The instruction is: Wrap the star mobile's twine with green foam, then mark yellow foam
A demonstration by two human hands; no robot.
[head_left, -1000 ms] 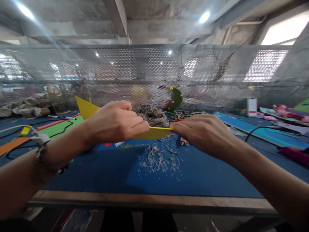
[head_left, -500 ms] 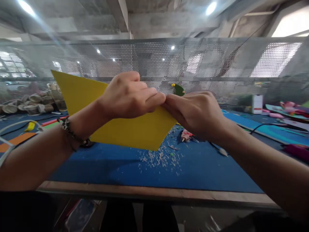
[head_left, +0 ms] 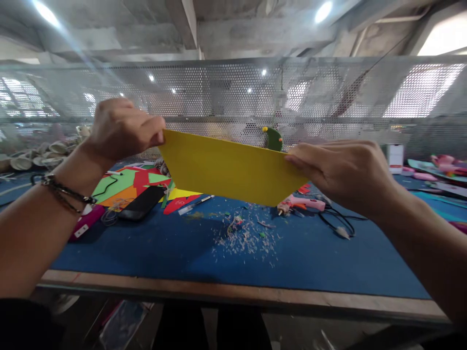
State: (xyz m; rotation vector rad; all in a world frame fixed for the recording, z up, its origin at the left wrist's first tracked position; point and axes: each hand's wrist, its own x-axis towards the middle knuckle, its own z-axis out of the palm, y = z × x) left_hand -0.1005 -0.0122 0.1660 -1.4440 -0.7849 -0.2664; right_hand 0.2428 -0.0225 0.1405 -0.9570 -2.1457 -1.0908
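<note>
A yellow sheet [head_left: 226, 170], paper or thin foam, is stretched between my two hands above the blue work table [head_left: 153, 253]. My left hand [head_left: 126, 129] pinches its upper left corner, fingers curled in. At the upper right corner, my right hand [head_left: 339, 167] grips the sheet between thumb and fingers. Both hands are closed and raised off the table. Below the sheet, white shavings [head_left: 248, 240] are scattered. A pink glue gun [head_left: 308, 203] lies under my right hand, partly hidden by the sheet.
A black phone [head_left: 143, 203] and coloured sheets [head_left: 122, 182] lie at left, near a pen [head_left: 195, 205]. A plug and cable [head_left: 343, 232] lie at right. A perforated metal screen [head_left: 219, 102] closes the back, with a green crescent piece [head_left: 273, 139] before it.
My left hand has moved left, away from my right hand, to the sheet's left corner. My right hand has shifted slightly right. The sheet now spans the gap between them.
</note>
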